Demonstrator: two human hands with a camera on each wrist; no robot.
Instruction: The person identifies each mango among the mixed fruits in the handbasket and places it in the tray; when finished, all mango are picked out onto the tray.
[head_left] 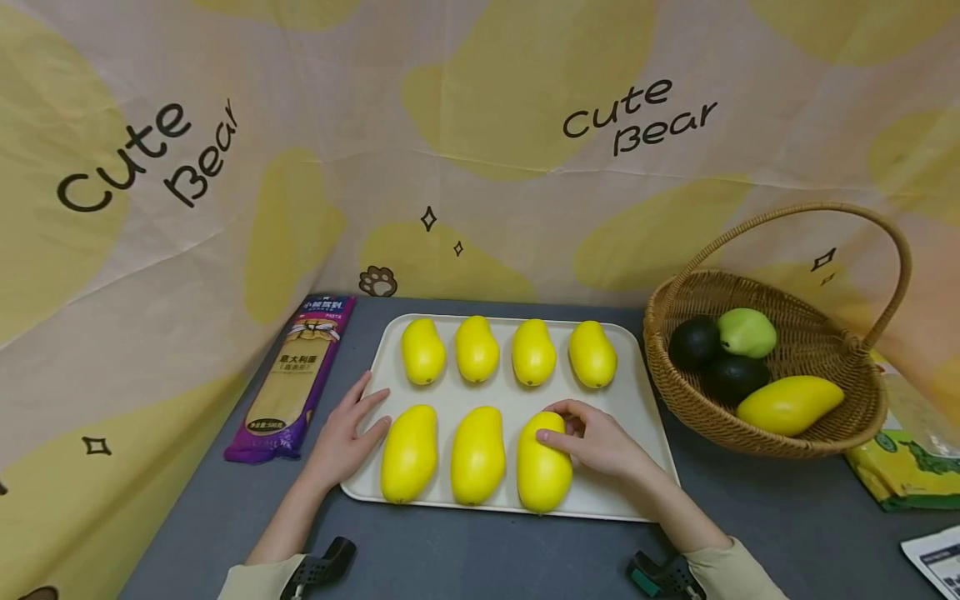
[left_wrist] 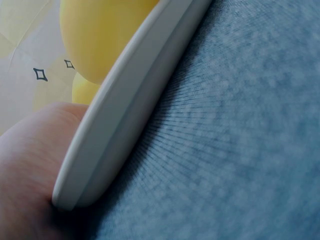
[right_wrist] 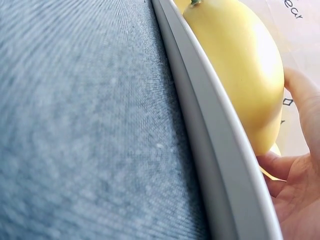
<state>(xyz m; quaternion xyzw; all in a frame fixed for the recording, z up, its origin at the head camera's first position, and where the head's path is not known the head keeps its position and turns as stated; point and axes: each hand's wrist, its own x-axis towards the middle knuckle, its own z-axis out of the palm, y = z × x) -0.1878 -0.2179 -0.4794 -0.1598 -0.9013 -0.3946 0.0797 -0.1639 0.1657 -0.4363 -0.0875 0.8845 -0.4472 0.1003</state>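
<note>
A white tray [head_left: 480, 395] with a raised rim bears yellow mangoes in two rows: several small ones at the back, three larger ones in front. My right hand [head_left: 600, 437] holds the front-right mango [head_left: 542, 473], thumb over its top and fingers around the far end. In the right wrist view that mango [right_wrist: 240, 75] stands up behind the tray's rim [right_wrist: 220, 130], a fingertip against its side. At the tray's left side my left hand [head_left: 345, 437] rests on the rim with fingers spread, beside the front-left mango [head_left: 408, 454]. The left wrist view shows only part of this hand [left_wrist: 35, 155].
Right of the tray stands a wicker basket [head_left: 832, 350] with a tall handle, holding two dark avocados [head_left: 733, 379], a green fruit [head_left: 748, 332] and a mango [head_left: 791, 405]. A pasta packet [head_left: 296, 375] lies at left. A yellow-green bag [head_left: 911, 467] lies beyond the basket.
</note>
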